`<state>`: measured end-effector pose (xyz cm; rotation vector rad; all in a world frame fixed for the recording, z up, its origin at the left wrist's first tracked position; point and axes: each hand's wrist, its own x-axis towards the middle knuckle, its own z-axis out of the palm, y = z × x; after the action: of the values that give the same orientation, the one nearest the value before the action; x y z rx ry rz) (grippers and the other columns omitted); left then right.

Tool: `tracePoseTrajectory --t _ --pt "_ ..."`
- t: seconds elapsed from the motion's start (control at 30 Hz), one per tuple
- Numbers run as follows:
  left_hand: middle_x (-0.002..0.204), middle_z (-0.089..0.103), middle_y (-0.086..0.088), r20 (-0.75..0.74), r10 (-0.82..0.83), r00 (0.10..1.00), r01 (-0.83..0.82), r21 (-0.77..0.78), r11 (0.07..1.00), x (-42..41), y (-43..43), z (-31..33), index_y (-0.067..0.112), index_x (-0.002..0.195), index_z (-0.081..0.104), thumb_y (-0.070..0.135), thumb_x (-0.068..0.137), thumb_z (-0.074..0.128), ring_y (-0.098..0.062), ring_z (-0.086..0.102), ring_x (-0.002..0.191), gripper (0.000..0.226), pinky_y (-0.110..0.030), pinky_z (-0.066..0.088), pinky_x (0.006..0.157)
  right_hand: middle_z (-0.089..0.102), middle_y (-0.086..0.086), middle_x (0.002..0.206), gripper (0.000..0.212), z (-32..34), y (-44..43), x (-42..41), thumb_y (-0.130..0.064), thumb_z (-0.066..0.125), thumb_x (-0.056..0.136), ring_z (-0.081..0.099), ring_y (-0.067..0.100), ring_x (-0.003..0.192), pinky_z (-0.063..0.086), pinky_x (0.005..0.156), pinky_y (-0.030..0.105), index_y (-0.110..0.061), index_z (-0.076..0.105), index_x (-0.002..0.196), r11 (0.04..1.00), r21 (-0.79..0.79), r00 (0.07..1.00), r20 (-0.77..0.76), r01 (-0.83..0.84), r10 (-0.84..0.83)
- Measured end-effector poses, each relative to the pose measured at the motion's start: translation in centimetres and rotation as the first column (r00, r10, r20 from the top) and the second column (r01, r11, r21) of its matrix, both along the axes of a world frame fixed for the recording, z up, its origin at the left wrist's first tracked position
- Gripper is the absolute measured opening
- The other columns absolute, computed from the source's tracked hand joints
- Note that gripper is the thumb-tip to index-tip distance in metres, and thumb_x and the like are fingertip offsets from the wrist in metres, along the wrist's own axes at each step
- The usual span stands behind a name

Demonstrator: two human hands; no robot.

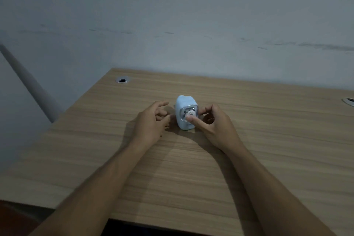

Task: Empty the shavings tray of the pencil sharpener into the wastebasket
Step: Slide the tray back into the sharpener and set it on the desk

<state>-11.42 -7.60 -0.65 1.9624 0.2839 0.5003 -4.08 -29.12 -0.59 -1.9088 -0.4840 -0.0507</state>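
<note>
A small pale blue pencil sharpener (183, 108) stands upright on the wooden desk (249, 140), its silver front plate with a small animal figure facing me. My right hand (212, 126) is at its right side, thumb pressed on the lower front and fingers curled near the right edge. My left hand (151, 120) hovers just left of the sharpener with fingers loosely spread, holding nothing. No wastebasket shows in view. The shavings tray cannot be made out apart from the body.
Two round cable grommets sit in the desk, one at the back left (122, 80) and one at the right edge (349, 100). A grey wall rises behind the desk. The desk's left edge drops to the floor.
</note>
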Motion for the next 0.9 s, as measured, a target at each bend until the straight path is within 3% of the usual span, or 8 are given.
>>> tracePoseTrajectory --t 0.1,0.2,0.33,0.5,0.57,0.67,0.83,0.9 --pt "0.112 0.083 -0.006 0.003 -0.049 0.999 0.049 -0.027 0.998 -0.4 -0.1 0.1 0.016 0.135 0.077 0.003 0.102 0.074 -0.028 0.082 0.096 0.036 -0.026 0.065 0.054 0.08 0.01 0.079 0.049 -0.2 -0.4 0.0 -0.059 0.093 0.08 0.061 0.013 0.064 0.052 0.064 0.037 -0.016 0.068 0.085 0.998 0.029 0.998 -0.029 -0.057 0.058" --pt "0.124 0.084 -0.002 -0.011 -0.187 0.982 0.187 -0.03 0.982 -0.9 0.3 0.4 0.016 0.141 0.075 -0.001 0.103 0.07 -0.019 0.082 0.11 0.042 -0.038 0.071 0.084 0.081 0.01 0.081 0.044 -0.4 -0.6 0.1 -0.046 0.096 0.081 0.064 0.015 0.064 0.053 0.066 0.039 -0.017 0.064 0.088 0.992 0.037 0.992 -0.04 -0.121 0.123" --pt "0.134 0.083 0.006 -0.031 -0.38 0.924 0.377 -0.076 0.923 -1.2 1.2 0.5 0.028 0.147 0.068 -0.001 0.102 0.072 -0.01 0.077 0.127 0.054 -0.031 0.057 0.113 0.079 0.006 0.101 0.057 -0.4 -0.7 0.2 -0.04 0.102 0.074 0.069 0.023 0.07 0.061 0.073 0.048 -0.021 0.063 0.112 0.992 0.01 0.992 -0.007 -0.126 0.126" --pt "0.142 0.077 0.002 -0.005 -0.361 0.933 0.358 -0.11 0.927 0.1 1.7 0.8 0.024 0.154 0.066 0.022 0.09 0.092 -0.018 0.075 0.131 0.069 -0.043 0.063 0.109 0.083 -0.004 0.099 0.069 0.0 -0.8 0.2 -0.045 0.098 0.078 0.076 0.005 0.077 0.055 0.072 0.016 -0.027 0.068 0.137 0.985 -0.127 0.989 0.082 -0.114 0.125" --pt "0.144 0.072 0.004 -0.001 -0.326 0.945 0.326 -0.037 0.945 0.8 1.5 1.1 0.029 0.152 0.069 0.03 0.084 0.095 -0.017 0.074 0.131 0.073 -0.049 0.059 0.114 0.084 -0.007 0.099 0.067 0.0 -0.7 0.7 -0.047 0.097 0.079 0.079 0.008 0.083 0.06 0.076 0.022 -0.03 0.07 0.137 0.985 -0.134 0.987 0.104 -0.11 0.125" --pt "0.141 0.07 0.004 0.01 -0.288 0.958 0.288 -0.007 0.958 2.9 1.9 1.7 0.026 0.152 0.069 0.023 0.085 0.095 -0.017 0.074 0.129 0.072 -0.05 0.059 0.115 0.081 -0.012 0.12 0.066 0.7 0.0 2.7 -0.047 0.096 0.081 0.081 0.011 0.091 0.066 0.082 0.03 -0.03 0.071 0.139 0.986 -0.133 0.985 0.13 -0.096 0.113" --pt "0.145 0.072 -0.003 0.036 -0.28 0.959 0.281 -0.007 0.96 8.9 3.3 3.7 0.015 0.151 0.069 0.019 0.087 0.093 -0.019 0.076 0.129 0.069 -0.045 0.06 0.114 0.077 -0.006 0.129 0.059 3.2 2.3 7.7 -0.035 0.095 0.085 0.078 0.011 0.089 0.062 0.074 0.022 -0.026 0.073 0.139 0.995 -0.055 0.99 0.11 -0.088 0.094" --pt "0.144 0.074 -0.008 0.033 -0.262 0.965 0.262 -0.023 0.965 11.6 3.7 4.1 0.01 0.152 0.067 0.014 0.089 0.091 -0.022 0.077 0.129 0.068 -0.042 0.06 0.114 0.078 -0.003 0.131 0.061 3.5 3.4 10.5 -0.04 0.093 0.086 0.082 0.023 0.094 0.067 0.08 0.036 -0.027 0.072 0.142 0.995 -0.06 0.991 0.102 -0.083 0.089"
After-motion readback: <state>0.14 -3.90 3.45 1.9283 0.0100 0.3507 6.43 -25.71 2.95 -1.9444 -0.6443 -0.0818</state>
